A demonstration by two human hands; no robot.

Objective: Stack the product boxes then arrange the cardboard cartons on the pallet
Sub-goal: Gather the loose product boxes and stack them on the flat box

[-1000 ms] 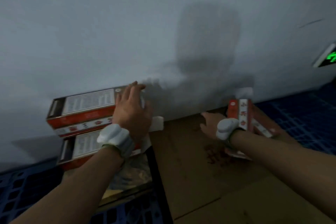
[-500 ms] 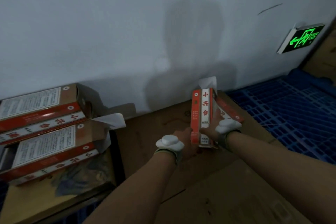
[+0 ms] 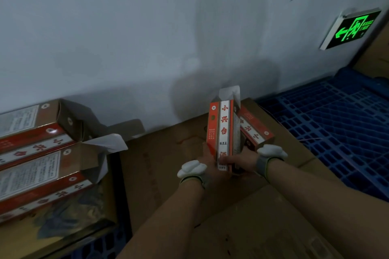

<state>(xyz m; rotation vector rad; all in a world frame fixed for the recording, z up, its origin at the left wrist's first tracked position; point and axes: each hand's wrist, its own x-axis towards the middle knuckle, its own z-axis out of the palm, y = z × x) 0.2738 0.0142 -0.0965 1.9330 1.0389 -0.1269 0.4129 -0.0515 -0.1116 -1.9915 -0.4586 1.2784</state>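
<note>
An upright red-and-white product box (image 3: 223,130) with its top flap open stands over a flat cardboard carton (image 3: 168,164). My left hand (image 3: 207,166) grips its lower left side and my right hand (image 3: 242,160) grips its lower right front. Behind it a second red product box (image 3: 255,128) lies on the carton. At the left, two more product boxes (image 3: 35,153) lie stacked on another carton (image 3: 63,235), their end flaps open.
A pale wall (image 3: 147,38) runs close behind everything. A blue plastic pallet (image 3: 336,128) shows at the right and under the cartons. A green exit sign (image 3: 351,29) hangs on the wall at upper right. A brown carton corner (image 3: 376,57) sits at the far right.
My left hand left the stacked boxes at the left and came across to the upright box. Both hands now hold that box, lifted on end from the carton.
</note>
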